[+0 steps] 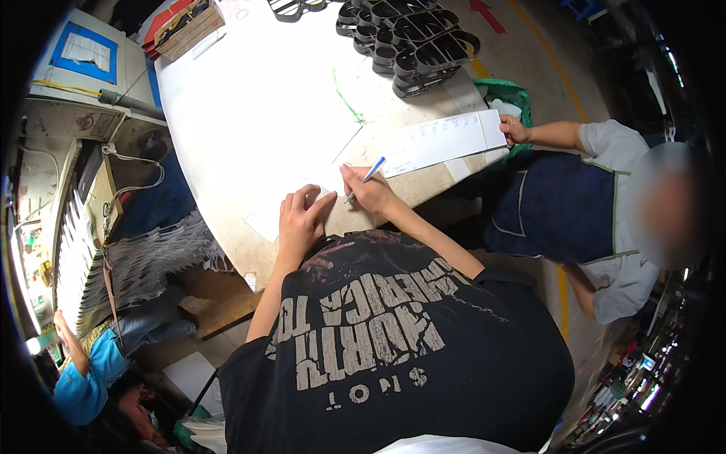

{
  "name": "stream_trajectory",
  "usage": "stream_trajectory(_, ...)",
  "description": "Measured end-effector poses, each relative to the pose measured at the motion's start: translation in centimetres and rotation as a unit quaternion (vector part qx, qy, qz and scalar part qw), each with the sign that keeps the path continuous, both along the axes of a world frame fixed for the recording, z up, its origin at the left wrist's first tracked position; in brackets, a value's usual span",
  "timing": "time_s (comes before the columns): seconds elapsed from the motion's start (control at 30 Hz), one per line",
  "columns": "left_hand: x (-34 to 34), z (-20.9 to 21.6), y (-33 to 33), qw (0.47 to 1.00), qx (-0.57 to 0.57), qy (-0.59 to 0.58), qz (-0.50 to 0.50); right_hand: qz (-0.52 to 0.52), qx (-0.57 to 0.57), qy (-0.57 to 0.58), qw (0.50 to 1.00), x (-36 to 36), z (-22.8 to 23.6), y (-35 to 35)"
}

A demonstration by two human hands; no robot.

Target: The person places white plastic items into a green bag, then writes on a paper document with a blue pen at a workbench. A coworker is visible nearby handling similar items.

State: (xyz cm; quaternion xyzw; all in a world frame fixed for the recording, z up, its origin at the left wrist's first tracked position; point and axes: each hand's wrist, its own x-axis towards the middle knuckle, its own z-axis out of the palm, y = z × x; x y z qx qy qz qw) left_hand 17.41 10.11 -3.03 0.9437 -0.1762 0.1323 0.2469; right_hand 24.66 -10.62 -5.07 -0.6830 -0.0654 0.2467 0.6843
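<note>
A blue-and-white pen slants up from my right hand, its tip pointing down at the white paper near the table's front edge. My right fingers are closed round the barrel. Beside it, on the left, my left hand rests with bent, separated fingers on a sheet of white paper, holding nothing. Glare washes out much of the paper around both hands. To the right lies a long white sheet with handwriting, its far right end gripped by a co-worker's hand.
Black sole-shaped metal frames are stacked at the table's back right. A wooden box stands at the back left. Green string lies on the white tabletop. An aproned co-worker is at the right; a blue-sleeved person is lower left.
</note>
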Motion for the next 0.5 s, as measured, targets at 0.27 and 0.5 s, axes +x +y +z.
stream_trajectory(0.27,3.3,1.0,3.4,0.999,-0.02,0.038,-0.02,-0.041,-0.021,0.031,0.998,2.8,1.8,3.2)
stream_trajectory(0.5,6.5,2.2,6.7,0.998,-0.018,0.051,-0.025,-0.029,-0.048,0.072,0.996,6.0,3.3,6.2)
